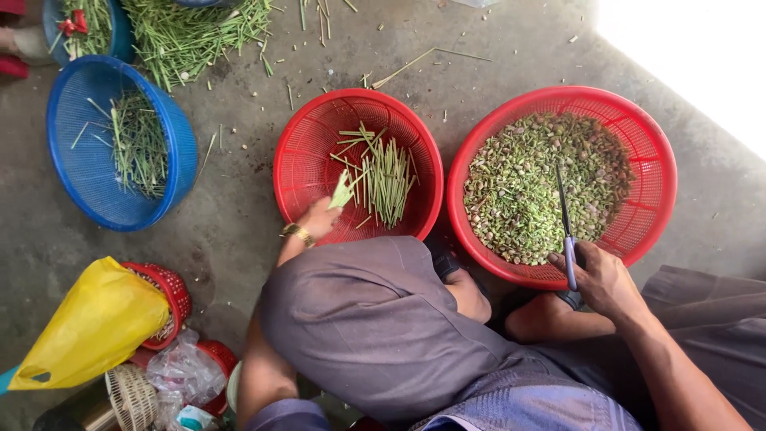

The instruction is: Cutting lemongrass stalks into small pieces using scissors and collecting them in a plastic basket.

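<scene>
My left hand (pixel 319 219) pinches a green stem piece (pixel 341 191) over the smaller red basket's (pixel 299 152) near rim; my right hand (pixel 602 279) clamps a knife (pixel 565 227) over the bigger red basket's (pixel 658 160) edge.

Concrete floor (pixel 495 72): 2 red baskets (pixel 307 152), blue baskets (pixel 68 172), loose green stems (pixel 191 36).

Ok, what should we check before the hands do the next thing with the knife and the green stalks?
1. Right hand grips the knife firmly: ok.
2. Blade points away from the body, over the red basket of cut pieces: ok.
3. Left hand is apart from the blade: ok.
4. Left hand's fingers hold a green piece: ok.
5. Stalks lie within the middle red basket: ok.
6. Blade sharpness: cannot tell.
</scene>
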